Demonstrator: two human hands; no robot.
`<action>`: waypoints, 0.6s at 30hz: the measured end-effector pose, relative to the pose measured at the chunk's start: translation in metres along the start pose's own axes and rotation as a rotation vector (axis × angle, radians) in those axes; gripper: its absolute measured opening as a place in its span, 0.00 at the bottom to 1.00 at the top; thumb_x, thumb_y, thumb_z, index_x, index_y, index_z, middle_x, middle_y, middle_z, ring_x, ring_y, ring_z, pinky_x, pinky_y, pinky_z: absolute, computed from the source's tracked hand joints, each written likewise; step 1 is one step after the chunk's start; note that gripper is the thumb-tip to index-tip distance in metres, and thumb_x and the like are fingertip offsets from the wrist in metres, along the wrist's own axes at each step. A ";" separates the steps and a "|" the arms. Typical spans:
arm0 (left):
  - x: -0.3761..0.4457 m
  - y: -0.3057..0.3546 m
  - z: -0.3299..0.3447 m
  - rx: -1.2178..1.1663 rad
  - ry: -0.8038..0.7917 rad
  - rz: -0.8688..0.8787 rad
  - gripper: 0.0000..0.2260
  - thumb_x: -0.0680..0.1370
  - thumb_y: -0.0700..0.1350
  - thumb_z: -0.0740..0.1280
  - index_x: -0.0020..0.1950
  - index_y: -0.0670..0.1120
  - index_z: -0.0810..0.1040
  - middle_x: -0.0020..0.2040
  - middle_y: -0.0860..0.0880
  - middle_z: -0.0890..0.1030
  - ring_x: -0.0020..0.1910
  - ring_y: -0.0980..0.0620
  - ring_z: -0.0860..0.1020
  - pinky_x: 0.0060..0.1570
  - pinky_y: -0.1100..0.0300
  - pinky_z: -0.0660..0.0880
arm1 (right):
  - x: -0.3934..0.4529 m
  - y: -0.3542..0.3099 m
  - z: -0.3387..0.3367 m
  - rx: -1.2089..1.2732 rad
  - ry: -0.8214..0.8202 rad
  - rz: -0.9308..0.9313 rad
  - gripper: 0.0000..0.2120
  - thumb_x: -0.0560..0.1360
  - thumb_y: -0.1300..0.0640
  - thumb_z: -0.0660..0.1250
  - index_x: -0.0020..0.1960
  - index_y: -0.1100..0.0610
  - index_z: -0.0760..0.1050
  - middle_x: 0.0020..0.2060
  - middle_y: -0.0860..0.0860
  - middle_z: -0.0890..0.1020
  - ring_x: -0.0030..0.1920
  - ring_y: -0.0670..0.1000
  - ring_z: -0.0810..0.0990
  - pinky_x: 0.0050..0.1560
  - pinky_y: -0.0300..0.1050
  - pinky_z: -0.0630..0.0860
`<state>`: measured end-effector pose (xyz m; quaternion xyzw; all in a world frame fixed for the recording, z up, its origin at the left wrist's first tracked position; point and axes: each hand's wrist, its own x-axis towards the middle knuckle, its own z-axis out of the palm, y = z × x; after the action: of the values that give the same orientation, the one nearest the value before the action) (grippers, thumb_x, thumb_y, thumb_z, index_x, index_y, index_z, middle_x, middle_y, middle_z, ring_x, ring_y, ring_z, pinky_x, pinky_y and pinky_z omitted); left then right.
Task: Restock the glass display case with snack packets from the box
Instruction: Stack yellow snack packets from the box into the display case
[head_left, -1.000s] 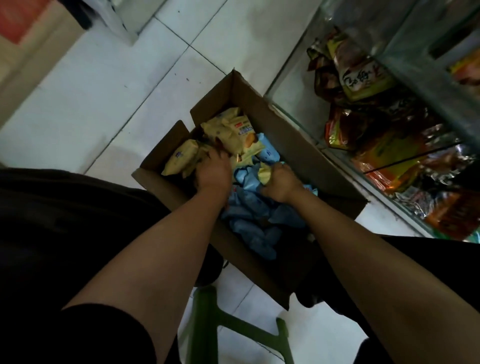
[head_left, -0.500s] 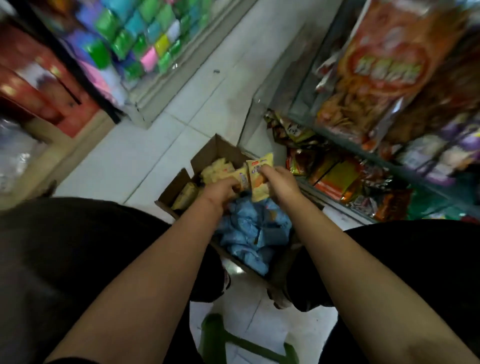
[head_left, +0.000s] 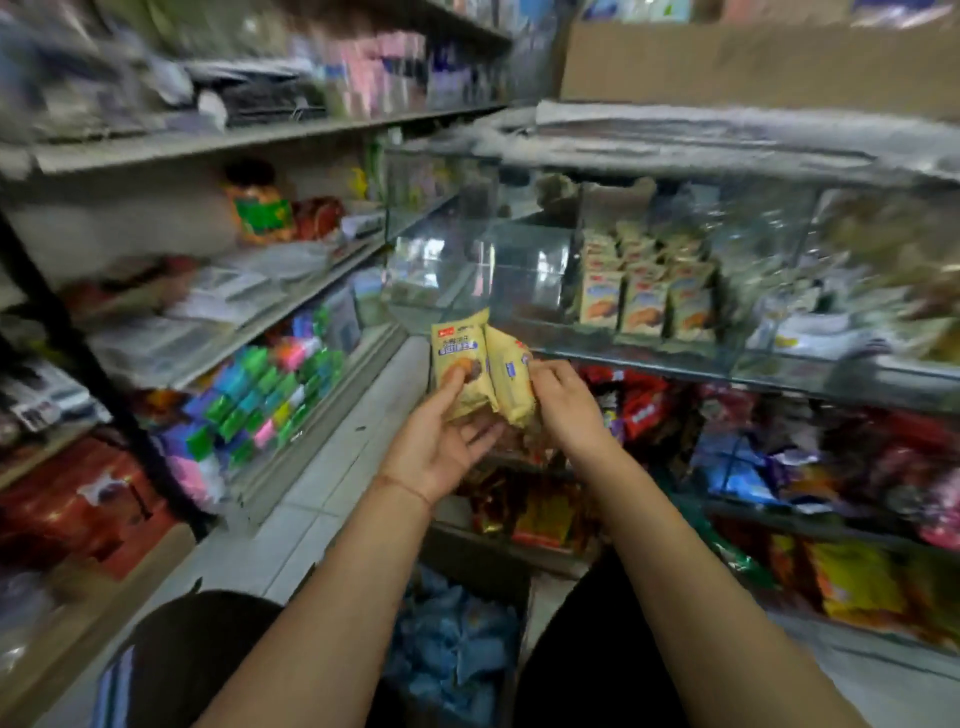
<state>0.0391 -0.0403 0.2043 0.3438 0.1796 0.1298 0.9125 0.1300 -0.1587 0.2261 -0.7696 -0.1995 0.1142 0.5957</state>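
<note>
My left hand (head_left: 436, 441) holds a yellow snack packet (head_left: 460, 364) upright, thumb across its front. Beside it my right hand (head_left: 563, 410) grips a second yellow packet (head_left: 511, 376). Both packets are raised in front of the glass display case (head_left: 519, 270), just below its upper glass shelf. On that shelf stand rows of similar yellow packets (head_left: 644, 296), with bare glass to their left. The cardboard box (head_left: 467, 566) sits low between my knees, with blue packets (head_left: 452, 644) inside.
Lower case shelves hold red and orange snack bags (head_left: 639, 405). Open shelves on the left (head_left: 244, 317) carry coloured packs and paper goods. A tiled aisle (head_left: 332, 467) runs between them. A cardboard box (head_left: 727, 62) sits on top of the case.
Both hands rose out of the box, each with a yellow packet, up to the level of the case's upper shelf. My view tilted up from the floor to the shelves.
</note>
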 end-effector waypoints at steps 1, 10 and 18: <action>-0.003 0.004 0.019 0.043 -0.035 0.015 0.15 0.79 0.50 0.65 0.64 0.48 0.77 0.54 0.45 0.83 0.51 0.47 0.81 0.51 0.52 0.79 | -0.004 -0.012 -0.020 0.004 -0.001 -0.039 0.14 0.80 0.47 0.60 0.55 0.56 0.77 0.45 0.46 0.79 0.45 0.45 0.76 0.40 0.38 0.69; 0.007 -0.001 0.135 0.494 -0.164 0.125 0.13 0.77 0.52 0.69 0.59 0.50 0.79 0.53 0.50 0.84 0.52 0.50 0.83 0.47 0.55 0.79 | 0.007 -0.044 -0.151 0.322 -0.136 0.044 0.14 0.74 0.51 0.71 0.53 0.60 0.79 0.40 0.51 0.85 0.35 0.45 0.83 0.29 0.35 0.74; 0.064 0.018 0.131 1.607 -0.235 0.548 0.20 0.71 0.54 0.75 0.59 0.47 0.80 0.63 0.52 0.73 0.61 0.55 0.73 0.62 0.61 0.68 | 0.085 -0.053 -0.184 0.078 0.317 -0.099 0.14 0.71 0.55 0.75 0.54 0.58 0.78 0.47 0.51 0.84 0.45 0.48 0.83 0.43 0.41 0.79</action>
<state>0.1494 -0.0801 0.2927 0.9285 0.0319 0.1425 0.3413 0.2728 -0.2699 0.3305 -0.7435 -0.1363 -0.0304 0.6540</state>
